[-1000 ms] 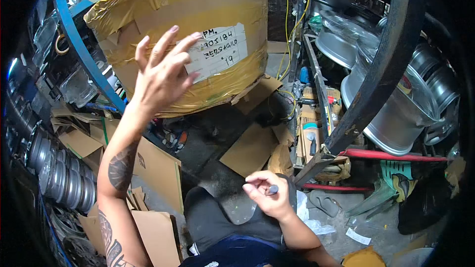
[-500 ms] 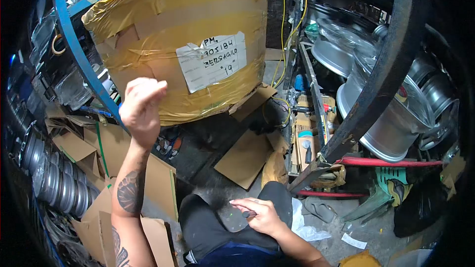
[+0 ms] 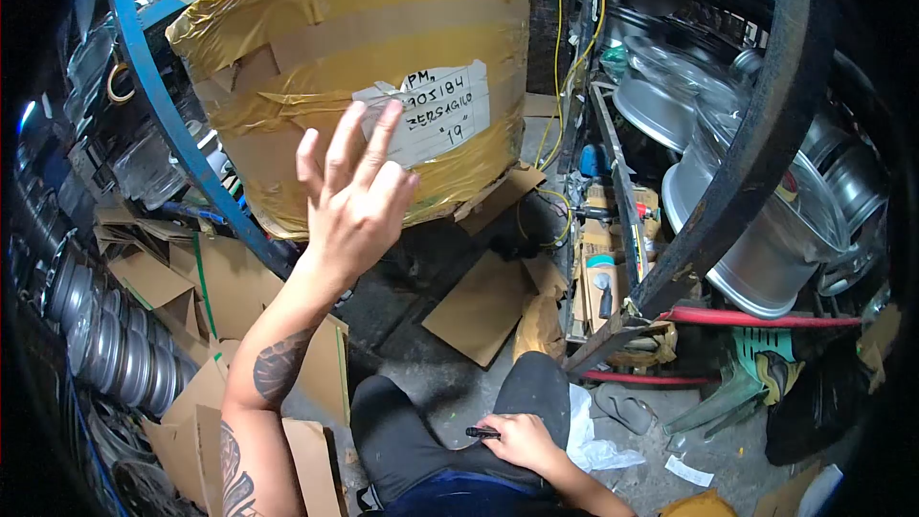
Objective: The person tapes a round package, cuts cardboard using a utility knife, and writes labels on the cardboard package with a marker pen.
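My left hand [image 3: 359,206] is raised in front of a large carton [image 3: 316,48] wrapped in yellowish-brown tape. Several of its fingers are spread and point up, overlapping the lower left of a white label [image 3: 450,129] with black handwriting. That label is stuck on the carton's near face. Low over my lap, my right hand [image 3: 524,442] is closed around a slim black marker [image 3: 481,433], whose end sticks out to the left.
Wheel rims wrapped in plastic [image 3: 766,249] fill the rack at right, behind a dark metal post [image 3: 737,153]. More rims [image 3: 124,354] are stacked at left. Flattened cardboard [image 3: 479,311] lies on the floor. A blue post [image 3: 153,86] stands beside the carton.
My left hand has moved right, across the carton's front, and its fingers have spread. My right hand has lowered slightly towards my lap, still holding the marker. The view has shifted a little.
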The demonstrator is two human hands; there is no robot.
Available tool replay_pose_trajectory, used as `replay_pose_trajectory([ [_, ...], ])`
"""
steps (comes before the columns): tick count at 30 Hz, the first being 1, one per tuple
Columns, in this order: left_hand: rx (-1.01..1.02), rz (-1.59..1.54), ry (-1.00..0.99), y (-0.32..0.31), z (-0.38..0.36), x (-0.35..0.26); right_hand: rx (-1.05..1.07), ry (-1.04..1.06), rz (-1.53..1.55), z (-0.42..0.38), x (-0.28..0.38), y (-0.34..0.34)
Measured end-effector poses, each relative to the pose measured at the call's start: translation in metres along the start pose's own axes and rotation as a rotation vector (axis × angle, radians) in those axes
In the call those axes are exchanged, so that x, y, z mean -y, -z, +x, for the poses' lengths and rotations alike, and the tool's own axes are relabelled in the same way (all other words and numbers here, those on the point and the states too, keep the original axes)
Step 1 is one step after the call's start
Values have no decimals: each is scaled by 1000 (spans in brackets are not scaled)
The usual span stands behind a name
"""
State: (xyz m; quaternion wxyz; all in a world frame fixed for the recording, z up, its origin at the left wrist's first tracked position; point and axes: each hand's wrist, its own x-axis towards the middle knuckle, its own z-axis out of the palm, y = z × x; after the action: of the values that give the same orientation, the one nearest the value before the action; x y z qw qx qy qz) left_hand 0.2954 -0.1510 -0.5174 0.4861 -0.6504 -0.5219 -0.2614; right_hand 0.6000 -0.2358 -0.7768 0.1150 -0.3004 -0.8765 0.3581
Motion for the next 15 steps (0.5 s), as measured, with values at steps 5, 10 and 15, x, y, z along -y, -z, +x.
replay_pose_trajectory([
  [5, 45, -48, -64, -7, 2, -7, -61, 70, 1, 10, 1, 1],
  [10, -46, -41, 14, 0, 4, -4, -49, 81, 19, 14, 1, 6],
  [15, 62, 125, -37, 1, 9, -3, 20, 66, -21, 13, -6, 3],
])
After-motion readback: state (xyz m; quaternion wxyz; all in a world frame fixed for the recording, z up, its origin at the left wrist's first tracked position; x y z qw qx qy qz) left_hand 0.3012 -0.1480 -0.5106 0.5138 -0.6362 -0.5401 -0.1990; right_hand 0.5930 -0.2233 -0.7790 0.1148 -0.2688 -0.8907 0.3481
